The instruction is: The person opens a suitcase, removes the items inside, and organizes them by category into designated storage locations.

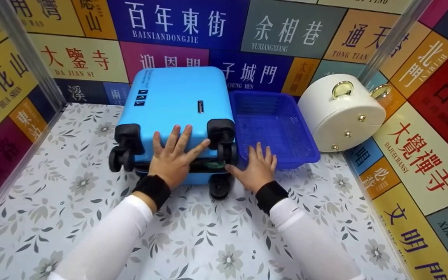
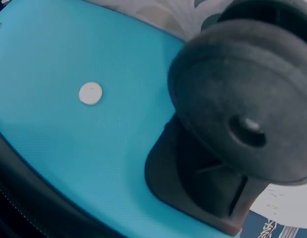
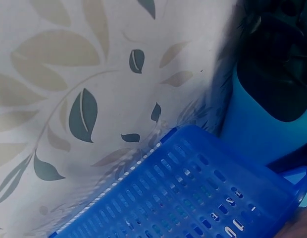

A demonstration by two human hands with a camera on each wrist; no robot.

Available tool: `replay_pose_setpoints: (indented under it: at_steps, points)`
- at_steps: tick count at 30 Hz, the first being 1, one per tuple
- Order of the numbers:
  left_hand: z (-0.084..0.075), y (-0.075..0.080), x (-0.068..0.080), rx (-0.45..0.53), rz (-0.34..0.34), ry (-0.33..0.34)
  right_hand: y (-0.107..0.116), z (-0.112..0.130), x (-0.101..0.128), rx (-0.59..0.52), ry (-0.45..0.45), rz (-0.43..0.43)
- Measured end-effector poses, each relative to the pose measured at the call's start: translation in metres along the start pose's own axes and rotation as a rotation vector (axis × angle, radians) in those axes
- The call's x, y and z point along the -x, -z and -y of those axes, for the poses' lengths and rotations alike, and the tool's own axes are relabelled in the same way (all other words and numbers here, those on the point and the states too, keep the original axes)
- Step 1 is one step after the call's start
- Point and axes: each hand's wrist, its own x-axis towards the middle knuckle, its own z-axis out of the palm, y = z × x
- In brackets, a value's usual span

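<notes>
A light-blue suitcase [image 1: 177,93] with black wheels lies flat on the patterned surface. My left hand [image 1: 171,163] rests on its wheeled end with spread, straight fingers. My right hand [image 1: 257,171] is at the suitcase's right front corner, thumb near a wheel [image 1: 227,151] and fingers by the basket's front; whether they touch it I cannot tell. Between the two shells runs a dark gap with a bit of green showing. Close up in the left wrist view are a black wheel [image 2: 242,99] and the blue shell [image 2: 84,144].
A blue plastic basket [image 1: 243,116] stands against the suitcase's right side. Beyond it sits a cream rounded case [image 1: 336,116] with gold handles. Panels with printed signs [image 1: 294,31] wall in the back and sides. Floral covering [image 1: 228,241] spreads out in front.
</notes>
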Motion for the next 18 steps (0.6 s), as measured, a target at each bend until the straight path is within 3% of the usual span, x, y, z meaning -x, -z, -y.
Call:
replay_pose_setpoints:
  at_steps: [5, 10, 15, 18]
  points:
    - [0.001, 0.004, 0.004, 0.020, 0.054, 0.059, -0.001, 0.000, 0.000, 0.018, -0.007, -0.009]
    - [0.004, 0.005, 0.008, 0.033, 0.006, 0.106, 0.000, 0.001, 0.001, 0.006, -0.010, -0.012]
    - [0.007, 0.007, 0.012, 0.034, -0.047, 0.091, 0.001, 0.001, 0.001, 0.017, -0.015, -0.013]
    - [0.010, 0.008, 0.013, 0.052, -0.044, 0.089, 0.001, 0.001, 0.002, 0.026, -0.021, -0.010]
